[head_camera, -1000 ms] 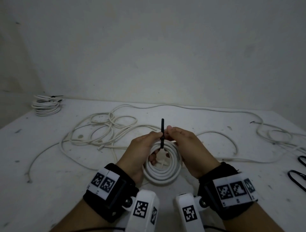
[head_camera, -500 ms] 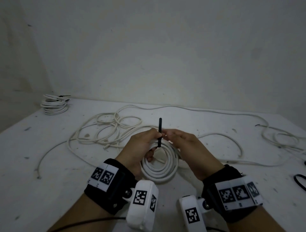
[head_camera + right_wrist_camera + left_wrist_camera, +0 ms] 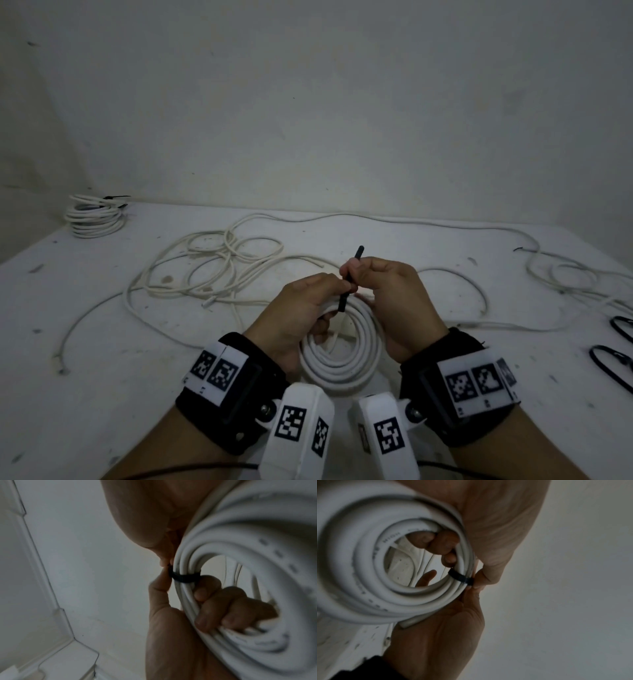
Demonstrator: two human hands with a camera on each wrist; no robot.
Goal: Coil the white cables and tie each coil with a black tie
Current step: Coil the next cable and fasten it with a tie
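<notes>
Closest to the camera, two wrists wear black bands (image 3: 236, 390) with white blocks that have black-and-white square marks.

Just past them, both hands hold a white coil (image 3: 346, 359) of cable up in front of the person, a bit above the counter (image 3: 102, 342). The left hand (image 3: 294, 318) has its fingers (image 3: 443, 545) curled through the hole of the coil and grips the loops at about 11 o'clock on the ring. The right hand (image 3: 394, 308) is at the coil's 1 o'clock. Its fingertips are closed tight, pinching a black tie (image 3: 349, 277). The tie goes around the loops at 12 o'clock, and its free end sticks up, leaning toward 1 o'clock. The wrist views show the tie wrapped snug around the bundle (image 3: 185, 577), with a thumb from each hand touching beside it.

Farther back, at 11 o'clock, a loose white cable (image 3: 212, 263) lies in a messy tangle on the counter. One long cable (image 3: 411, 219) runs along the back toward 2 o'clock.

At 3 o'clock, near the edge, lie some black loops (image 3: 613, 359).

Far away at 10 o'clock, in the corner, sits a finished coil (image 3: 96, 219). Behind it all is a plain wall (image 3: 308, 102).
</notes>
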